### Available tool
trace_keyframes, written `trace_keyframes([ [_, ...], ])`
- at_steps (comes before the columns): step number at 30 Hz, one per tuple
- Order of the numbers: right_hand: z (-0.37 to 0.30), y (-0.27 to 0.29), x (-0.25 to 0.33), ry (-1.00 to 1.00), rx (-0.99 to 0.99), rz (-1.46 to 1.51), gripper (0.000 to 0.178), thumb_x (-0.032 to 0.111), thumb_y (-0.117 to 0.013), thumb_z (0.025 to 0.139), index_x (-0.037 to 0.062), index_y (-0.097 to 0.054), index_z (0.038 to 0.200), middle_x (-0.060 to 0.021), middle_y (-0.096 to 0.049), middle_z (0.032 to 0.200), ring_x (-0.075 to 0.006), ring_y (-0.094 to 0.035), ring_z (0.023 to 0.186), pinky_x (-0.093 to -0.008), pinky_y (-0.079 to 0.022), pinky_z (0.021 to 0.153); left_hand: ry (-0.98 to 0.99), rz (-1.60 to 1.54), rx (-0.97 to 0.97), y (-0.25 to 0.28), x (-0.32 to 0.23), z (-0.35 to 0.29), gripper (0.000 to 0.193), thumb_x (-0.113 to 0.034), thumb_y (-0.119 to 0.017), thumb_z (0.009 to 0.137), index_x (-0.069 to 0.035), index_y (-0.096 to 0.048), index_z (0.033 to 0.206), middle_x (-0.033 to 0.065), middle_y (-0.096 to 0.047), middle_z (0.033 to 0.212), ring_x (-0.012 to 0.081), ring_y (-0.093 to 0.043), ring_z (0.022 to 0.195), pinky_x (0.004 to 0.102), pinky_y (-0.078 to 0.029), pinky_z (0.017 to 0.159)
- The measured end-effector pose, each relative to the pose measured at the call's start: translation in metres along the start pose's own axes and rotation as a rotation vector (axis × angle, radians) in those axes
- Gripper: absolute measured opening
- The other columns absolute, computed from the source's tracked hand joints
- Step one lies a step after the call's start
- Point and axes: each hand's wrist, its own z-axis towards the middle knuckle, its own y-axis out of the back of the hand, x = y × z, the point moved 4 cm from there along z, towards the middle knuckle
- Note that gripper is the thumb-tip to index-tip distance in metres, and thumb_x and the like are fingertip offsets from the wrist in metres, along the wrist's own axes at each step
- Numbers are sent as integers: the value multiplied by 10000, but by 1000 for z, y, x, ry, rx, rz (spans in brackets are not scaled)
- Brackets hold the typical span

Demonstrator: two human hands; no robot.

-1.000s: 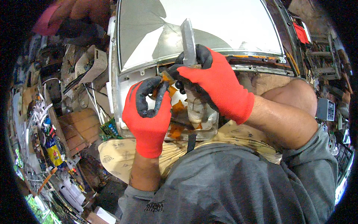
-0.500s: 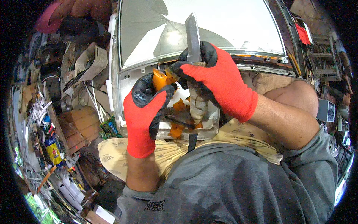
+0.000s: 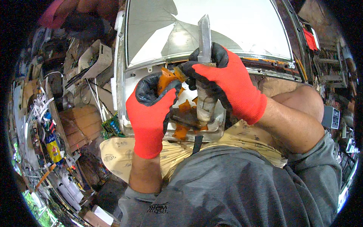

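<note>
My left hand point(image 3: 148, 117), in a red glove with black palm and fingers, is closed on a bent piece of orange plastic film point(image 3: 165, 78). In my right hand point(image 3: 237, 85), gloved alike, is a knife point(image 3: 204, 39) with a grey blade pointing away from me and a pale wrapped handle. The thumb and fingers of that hand also meet the film's right end; whether they pinch it is hard to make out. Below my hands, more orange film scraps point(image 3: 181, 131) lie on a white tray-like surface point(image 3: 130, 82).
Beyond my hands lies a large flat panel point(image 3: 234, 22) with crack-like lines and a metal frame. A pale bin point(image 3: 95, 58) and a brown wooden board point(image 3: 79, 126) are to the left, among piled scrap. A grey box point(image 3: 331, 117) sits at the right. Part of another person point(image 3: 85, 19) shows far left.
The view has shifted slightly, so most things appear a little further right. My left hand has turned slightly and the film is tilted differently. Both hands keep their holds.
</note>
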Motion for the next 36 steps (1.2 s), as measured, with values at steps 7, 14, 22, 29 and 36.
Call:
trace_keyframes([
  [7, -1, -6, 7, -65, 100, 23, 235, 156, -735, 812, 14, -612, 953, -33, -635, 799, -111, -590, 715, -279, -493, 647, -13, 72, -44, 0, -4, -1, 360, 44, -730, 786, 70, -603, 1122, 110, -668, 981, 143, -639, 799, 263, -540, 696],
  [14, 1, -2, -1, -40, 60, -19, 216, 160, -735, 803, 20, -609, 908, -36, -631, 779, -116, -586, 707, -286, -485, 634, -89, 84, 21, -4, -5, 0, 396, 57, -724, 772, 68, -582, 1141, 107, -656, 1017, 180, -643, 919, 292, -532, 828],
  [22, -1, -5, -7, -107, 33, 28, 192, 167, -731, 806, 26, -617, 869, -36, -635, 764, -120, -580, 705, -291, -483, 639, -43, 101, -34, -7, -7, -5, 356, 54, -728, 763, 58, -608, 1098, 107, -661, 1019, 162, -642, 924, 284, -529, 827],
  [29, -6, -10, 7, -96, 15, -23, 146, 151, -697, 863, 31, -620, 896, -21, -616, 779, -92, -559, 718, -270, -470, 641, -585, 481, -123, -16, -14, -20, 261, 31, -751, 729, -6, -680, 977, 126, -678, 989, 240, -669, 864, 329, -550, 793],
  [36, 0, -1, -10, 105, 11, -140, 187, 205, -690, 865, 19, -675, 879, -35, -665, 787, -105, -579, 727, -296, -487, 657, -1058, 934, -68, -24, -21, -27, 307, -36, -757, 674, -53, -709, 977, 125, -684, 1003, 336, -651, 933, 479, -510, 895],
])
